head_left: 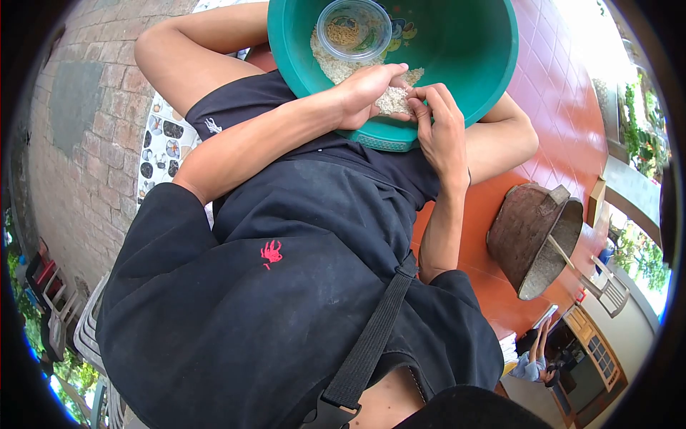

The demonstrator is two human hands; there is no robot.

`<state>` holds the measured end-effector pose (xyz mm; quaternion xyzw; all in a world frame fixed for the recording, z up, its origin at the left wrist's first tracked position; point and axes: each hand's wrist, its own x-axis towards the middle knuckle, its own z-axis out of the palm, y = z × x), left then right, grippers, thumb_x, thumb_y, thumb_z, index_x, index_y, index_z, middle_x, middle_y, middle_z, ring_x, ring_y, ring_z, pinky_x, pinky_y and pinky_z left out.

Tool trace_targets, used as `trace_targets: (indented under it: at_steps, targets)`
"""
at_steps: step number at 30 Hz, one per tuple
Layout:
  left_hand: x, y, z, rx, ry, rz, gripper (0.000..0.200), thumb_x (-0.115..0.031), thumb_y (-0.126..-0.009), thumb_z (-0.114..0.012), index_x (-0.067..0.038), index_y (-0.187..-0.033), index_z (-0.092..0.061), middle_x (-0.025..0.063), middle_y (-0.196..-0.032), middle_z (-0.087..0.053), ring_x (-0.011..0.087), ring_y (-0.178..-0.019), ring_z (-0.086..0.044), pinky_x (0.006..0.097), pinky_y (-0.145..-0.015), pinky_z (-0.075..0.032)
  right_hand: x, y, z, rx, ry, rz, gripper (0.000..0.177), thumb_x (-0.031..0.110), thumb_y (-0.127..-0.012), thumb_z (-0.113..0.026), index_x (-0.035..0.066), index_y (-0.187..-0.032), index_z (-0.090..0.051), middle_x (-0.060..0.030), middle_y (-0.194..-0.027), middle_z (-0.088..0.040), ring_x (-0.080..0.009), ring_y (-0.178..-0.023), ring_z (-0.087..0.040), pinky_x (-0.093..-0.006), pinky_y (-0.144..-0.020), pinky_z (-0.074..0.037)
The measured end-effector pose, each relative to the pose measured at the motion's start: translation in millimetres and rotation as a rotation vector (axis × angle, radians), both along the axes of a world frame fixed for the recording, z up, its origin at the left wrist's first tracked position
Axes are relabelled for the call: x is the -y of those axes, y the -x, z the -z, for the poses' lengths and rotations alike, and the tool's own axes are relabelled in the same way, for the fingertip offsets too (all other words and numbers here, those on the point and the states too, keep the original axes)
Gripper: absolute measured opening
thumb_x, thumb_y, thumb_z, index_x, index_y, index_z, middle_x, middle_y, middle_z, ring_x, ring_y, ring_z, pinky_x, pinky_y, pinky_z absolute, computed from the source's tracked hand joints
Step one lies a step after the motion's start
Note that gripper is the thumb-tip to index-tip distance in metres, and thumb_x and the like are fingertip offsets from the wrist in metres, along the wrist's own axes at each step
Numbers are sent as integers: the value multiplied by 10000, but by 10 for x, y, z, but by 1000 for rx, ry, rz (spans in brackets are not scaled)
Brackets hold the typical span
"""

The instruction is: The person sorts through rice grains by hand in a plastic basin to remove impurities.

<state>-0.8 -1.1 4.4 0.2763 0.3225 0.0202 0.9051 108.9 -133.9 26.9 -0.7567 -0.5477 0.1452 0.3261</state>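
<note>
A green plastic basin (475,50) rests across the lap, tilted toward me. My left hand (359,93) is cupped palm up over its near rim, with a small heap of white rice (393,104) in the palm. Above that heap, my right hand (441,125) has thumb and fingertips pinched together; anything between them is too small to make out. More rice (330,66) lies on the basin's floor. A clear round plastic container (375,44) sits inside the basin, holding brownish, husk-coloured grains (343,31).
A large rusty-brown pot (525,225) with a stick in it lies tilted on the red tiles (554,107) at right. Brick paving (89,136) runs along the left. Stacked chairs (57,300) stand lower left. Another person (532,366) is in the background, lower right.
</note>
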Motion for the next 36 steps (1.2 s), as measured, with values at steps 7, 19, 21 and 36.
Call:
trace_targets:
  at_steps: [7,19,21,36]
  targets:
    - [-13,20,-43,-1,-15,29,378,-306,-1039,-502,-14,-1278,-468,109,-1152,-559,234,-1013,-656,402,-879,-596,21,-17,14,30,-70,-5,128,-3,-870,-656,2,-992,-618,-143,-914,-611,-333,-861,-617,-409,-735,-497]
    - [-7,22,0,-2,-28,40,446,-347,-1042,-471,21,-1293,-445,141,-1233,-546,223,-1013,-614,381,-825,-604,4,26,30,62,-63,-104,116,33,-840,-703,44,-954,-686,-101,-881,-607,-294,-817,-632,-397,-700,-517]
    - [-22,11,41,-2,-22,84,443,-345,-1041,-473,20,-1291,-444,136,-1232,-539,221,-1018,-611,378,-802,-603,-3,25,31,78,-61,-110,110,30,-843,-700,39,-951,-680,-105,-874,-601,-298,-811,-629,-398,-696,-515]
    - [-11,29,-84,3,-41,56,293,-241,-1033,-422,-2,-1102,-577,104,-1000,-670,225,-933,-698,353,-764,-616,-390,132,-419,-57,-261,-27,107,-29,-863,-687,-4,-954,-637,-112,-849,-659,-237,-747,-666,-328,-659,-539]
